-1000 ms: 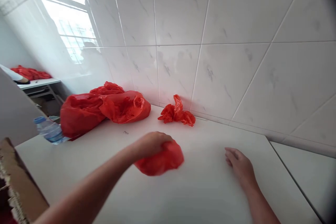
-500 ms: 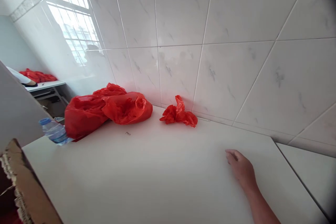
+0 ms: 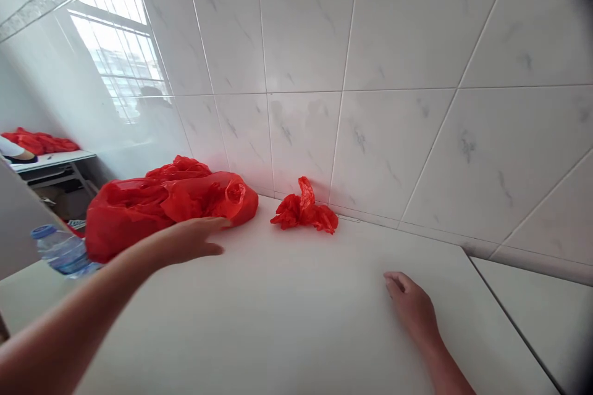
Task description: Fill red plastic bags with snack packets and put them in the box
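Note:
My left hand (image 3: 197, 241) reaches in from the left over the white table (image 3: 296, 321). Its fingers are stretched out and its thumb stands apart, with nothing in it. Just behind it lies a large heap of red plastic bags (image 3: 152, 200), which the hand partly covers; whether they touch I cannot tell. A smaller crumpled red plastic bag (image 3: 303, 210) lies near the wall, right of the heap. My right hand (image 3: 412, 302) rests on the table at the right, fingers curled in against the thumb, with no object visible in it.
A clear plastic bottle with a blue cap (image 3: 62, 250) leans beside the heap at the left. The tiled wall (image 3: 306, 43) runs along the table's back edge. A second tabletop (image 3: 532, 296) adjoins at the right. Far left, a person's arm (image 3: 18, 151) rests on another desk with red bags.
My left hand has come into view from the left, in front of the heap. The view has shifted slightly, leaving most of the cardboard box out of sight. My right hand keeps its curled pose.

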Motion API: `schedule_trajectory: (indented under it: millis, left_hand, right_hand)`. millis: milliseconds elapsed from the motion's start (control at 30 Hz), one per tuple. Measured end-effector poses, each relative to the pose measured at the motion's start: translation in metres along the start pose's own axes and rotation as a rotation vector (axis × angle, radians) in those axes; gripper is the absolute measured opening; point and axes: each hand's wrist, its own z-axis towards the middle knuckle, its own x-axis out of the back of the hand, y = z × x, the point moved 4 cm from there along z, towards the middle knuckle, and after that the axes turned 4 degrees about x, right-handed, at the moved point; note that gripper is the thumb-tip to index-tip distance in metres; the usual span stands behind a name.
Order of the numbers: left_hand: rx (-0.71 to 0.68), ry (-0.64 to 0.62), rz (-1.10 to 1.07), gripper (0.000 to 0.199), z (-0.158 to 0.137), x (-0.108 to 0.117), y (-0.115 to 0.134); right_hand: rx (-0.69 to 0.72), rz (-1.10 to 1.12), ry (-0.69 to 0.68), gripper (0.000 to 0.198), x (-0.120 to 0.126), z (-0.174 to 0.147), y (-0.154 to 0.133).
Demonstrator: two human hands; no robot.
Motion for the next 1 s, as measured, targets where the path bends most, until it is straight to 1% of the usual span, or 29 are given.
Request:
schedule_trajectory:
  millis: [33, 100, 167, 233, 267, 300, 367, 400, 467, 533, 600, 633, 667, 700, 767, 800, 900, 933, 1000]
  left_hand:
    - [-0.057, -0.111, 0.027, 0.045, 0.017, -0.027, 0.017]
    - [-0.152, -0.247, 0.028, 0.042, 0.045, -0.082, 0.05]
    - [-0.216, -0.305, 0.015, 0.044, 0.068, -0.136, 0.079]
    - [-0.225, -0.305, 0.008, 0.051, 0.087, -0.185, 0.099]
    - [-0.211, -0.286, 0.013, 0.057, 0.095, -0.207, 0.105]
    - [-0.194, -0.27, 0.022, 0.059, 0.101, -0.227, 0.109]
    - [-0.185, -0.245, 0.029, 0.044, 0.103, -0.261, 0.115]
    - [-0.197, -0.236, 0.025, 0.036, 0.099, -0.275, 0.117]
    - [-0.253, -0.227, -0.003, 0.022, 0.081, -0.298, 0.122]
    - [-0.333, -0.227, -0.053, 0.015, 0.054, -0.312, 0.128]
    - [-0.407, -0.226, -0.115, 0.02, 0.028, -0.317, 0.133]
    - [-0.429, -0.214, -0.146, 0.022, 0.018, -0.317, 0.135]
    - [-0.438, -0.193, -0.177, 0.025, 0.01, -0.315, 0.135]
    - [-0.434, -0.162, -0.206, 0.026, 0.006, -0.312, 0.134]
    - [-0.391, -0.075, -0.256, 0.032, 0.005, -0.304, 0.129]
    - [-0.361, -0.033, -0.276, 0.037, 0.006, -0.301, 0.125]
    - [-0.28, 0.029, -0.317, 0.061, 0.011, -0.294, 0.113]
    - [-0.262, 0.026, -0.326, 0.067, 0.011, -0.294, 0.11]
    - [-0.24, -0.001, -0.341, 0.072, 0.01, -0.293, 0.106]
  right_hand:
    - [0.007, 0.004, -0.001, 0.033, 0.0, 0.0, -0.001]
    - [0.019, 0.01, -0.004, 0.033, 0.0, 0.001, -0.003]
    - [0.023, 0.014, -0.008, 0.033, 0.0, 0.001, -0.004]
    - [0.022, 0.015, -0.009, 0.032, 0.0, 0.001, -0.005]
    - [0.022, 0.016, -0.01, 0.032, 0.0, 0.001, -0.005]
    - [0.024, 0.016, -0.01, 0.032, 0.0, 0.001, -0.005]
    - [0.031, 0.018, -0.002, 0.032, 0.0, 0.002, -0.004]
    - [0.033, 0.02, 0.007, 0.033, -0.001, 0.003, -0.004]
    - [0.027, 0.028, 0.04, 0.041, -0.002, 0.004, -0.005]
    - [0.054, 0.076, 0.098, 0.053, -0.003, 0.004, -0.01]
    - [0.172, 0.152, 0.148, 0.063, -0.005, 0.0, -0.022]
    - [0.221, 0.205, 0.142, 0.064, -0.007, -0.002, -0.028]
    - [0.238, 0.263, 0.109, 0.061, -0.01, -0.005, -0.033]
    - [0.22, 0.317, 0.056, 0.054, -0.014, -0.007, -0.037]
    - [0.119, 0.415, -0.05, 0.038, -0.022, -0.012, -0.039]
    - [0.076, 0.451, -0.08, 0.032, -0.025, -0.014, -0.039]
    - [0.045, 0.512, -0.075, 0.025, -0.026, -0.015, -0.037]
    - [0.035, 0.534, -0.066, 0.023, -0.026, -0.014, -0.035]
    - [0.018, 0.583, -0.047, 0.022, -0.025, -0.012, -0.032]
